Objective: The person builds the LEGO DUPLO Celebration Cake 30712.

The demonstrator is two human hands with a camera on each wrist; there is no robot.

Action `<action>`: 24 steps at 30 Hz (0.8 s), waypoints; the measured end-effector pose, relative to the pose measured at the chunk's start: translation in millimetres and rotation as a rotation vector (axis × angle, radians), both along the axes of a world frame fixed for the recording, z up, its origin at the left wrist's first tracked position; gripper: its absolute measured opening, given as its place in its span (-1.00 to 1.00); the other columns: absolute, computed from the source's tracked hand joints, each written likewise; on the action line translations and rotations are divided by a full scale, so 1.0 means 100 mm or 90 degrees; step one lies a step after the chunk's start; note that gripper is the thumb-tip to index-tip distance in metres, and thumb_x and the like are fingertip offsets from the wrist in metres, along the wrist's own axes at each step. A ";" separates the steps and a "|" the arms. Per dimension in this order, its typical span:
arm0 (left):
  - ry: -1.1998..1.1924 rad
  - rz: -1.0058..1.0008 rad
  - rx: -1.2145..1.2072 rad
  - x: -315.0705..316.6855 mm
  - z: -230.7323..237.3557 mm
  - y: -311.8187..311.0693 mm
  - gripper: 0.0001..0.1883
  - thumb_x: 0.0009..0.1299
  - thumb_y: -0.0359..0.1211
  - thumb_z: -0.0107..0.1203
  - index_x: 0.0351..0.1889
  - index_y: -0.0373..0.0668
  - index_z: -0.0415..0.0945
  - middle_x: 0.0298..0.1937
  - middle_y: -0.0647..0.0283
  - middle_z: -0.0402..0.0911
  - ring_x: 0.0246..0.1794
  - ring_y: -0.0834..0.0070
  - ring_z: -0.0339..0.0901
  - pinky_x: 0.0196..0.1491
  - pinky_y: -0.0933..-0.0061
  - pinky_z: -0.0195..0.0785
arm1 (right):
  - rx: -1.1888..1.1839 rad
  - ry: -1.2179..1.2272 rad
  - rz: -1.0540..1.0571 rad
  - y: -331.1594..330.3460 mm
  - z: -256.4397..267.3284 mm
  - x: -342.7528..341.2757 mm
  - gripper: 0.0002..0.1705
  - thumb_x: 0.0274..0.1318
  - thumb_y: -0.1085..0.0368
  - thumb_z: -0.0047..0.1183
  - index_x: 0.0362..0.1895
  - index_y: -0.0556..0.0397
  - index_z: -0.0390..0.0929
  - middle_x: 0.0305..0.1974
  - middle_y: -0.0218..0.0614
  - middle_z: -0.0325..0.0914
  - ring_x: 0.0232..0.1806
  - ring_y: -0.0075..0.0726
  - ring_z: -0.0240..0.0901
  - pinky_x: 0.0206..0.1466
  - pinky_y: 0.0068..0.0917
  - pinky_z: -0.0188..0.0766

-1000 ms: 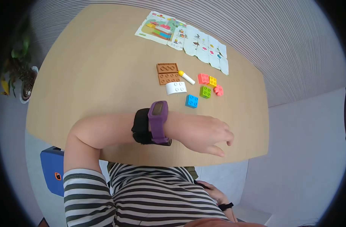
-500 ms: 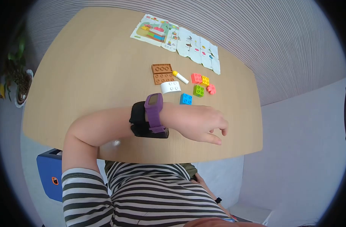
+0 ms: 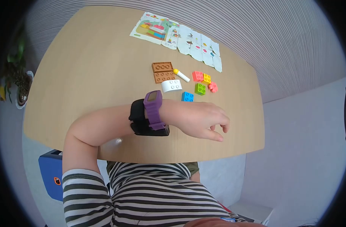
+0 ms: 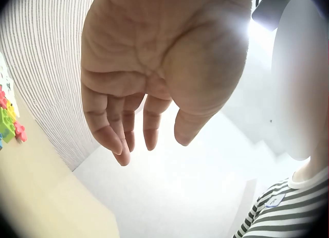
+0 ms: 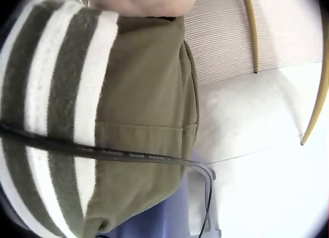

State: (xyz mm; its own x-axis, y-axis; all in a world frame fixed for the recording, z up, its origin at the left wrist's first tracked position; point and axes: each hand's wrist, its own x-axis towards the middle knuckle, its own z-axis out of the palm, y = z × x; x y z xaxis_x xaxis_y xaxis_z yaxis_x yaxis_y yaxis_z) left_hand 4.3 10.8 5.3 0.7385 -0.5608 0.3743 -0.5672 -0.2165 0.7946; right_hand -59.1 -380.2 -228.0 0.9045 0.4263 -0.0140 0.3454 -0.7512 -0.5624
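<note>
My left hand (image 3: 201,120) reaches across in front of my body, raised over the front right of the table, with a purple watch (image 3: 153,109) and a black strap at its wrist. In the left wrist view its palm faces the camera, and the loosely bent fingers (image 4: 115,127) hold nothing. Nearest to it in the head view is a blue brick (image 3: 187,96), partly overlapped by the hand. Of my right hand only a strip of skin (image 5: 144,2) shows at the top of the right wrist view, by the green trousers (image 5: 149,84); its fingers are hidden.
Beyond lie a green brick (image 3: 200,89), pink brick (image 3: 198,76), yellow brick (image 3: 206,78), pink flower piece (image 3: 213,87), white curved brick (image 3: 171,86), brown plates (image 3: 164,72) and a white stick (image 3: 183,76) with a yellow end. An unfolded instruction sheet (image 3: 176,38) lies at the far edge.
The right hand, low by my side in the earlier head frames, has gone out of the head view. The left hand keeps its loose pose; the view has shifted slightly.
</note>
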 end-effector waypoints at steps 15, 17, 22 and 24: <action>0.011 0.005 -0.001 0.06 -0.03 0.05 -0.67 0.40 -0.20 0.03 -0.06 -0.27 0.41 -0.10 0.15 0.46 -0.17 0.35 0.50 -0.12 0.37 0.40 | 0.130 -0.161 -0.046 -0.06 0.18 -0.01 -0.38 -0.27 0.47 0.19 0.01 0.14 0.32 -0.20 -0.02 0.39 -0.20 0.15 0.28 -0.19 -0.21 0.29; 0.015 0.003 -0.005 0.07 -0.04 0.06 -0.68 0.40 -0.21 0.02 -0.06 -0.27 0.41 -0.09 0.15 0.47 -0.18 0.35 0.50 -0.12 0.38 0.40 | 0.099 -0.147 -0.009 -0.03 0.19 0.01 -0.38 -0.29 0.48 0.19 0.01 0.13 0.33 -0.20 -0.03 0.38 -0.19 0.15 0.27 -0.19 -0.21 0.29; 0.019 -0.010 0.010 0.07 -0.02 0.09 -0.68 0.40 -0.22 0.02 -0.05 -0.27 0.42 -0.09 0.15 0.47 -0.19 0.37 0.50 -0.12 0.39 0.40 | 0.004 -0.119 0.095 0.04 0.10 0.12 -0.55 -0.33 0.60 0.10 -0.18 0.22 0.40 -0.22 -0.04 0.38 -0.23 0.00 0.34 -0.22 -0.27 0.35; 0.018 -0.007 0.012 0.08 -0.02 0.11 -0.68 0.40 -0.21 0.02 -0.05 -0.27 0.42 -0.09 0.15 0.47 -0.19 0.38 0.50 -0.12 0.39 0.40 | -0.005 -0.104 0.081 0.02 0.07 0.12 -0.58 -0.34 0.60 0.09 -0.22 0.20 0.41 -0.28 -0.08 0.40 -0.29 -0.01 0.35 -0.25 -0.25 0.35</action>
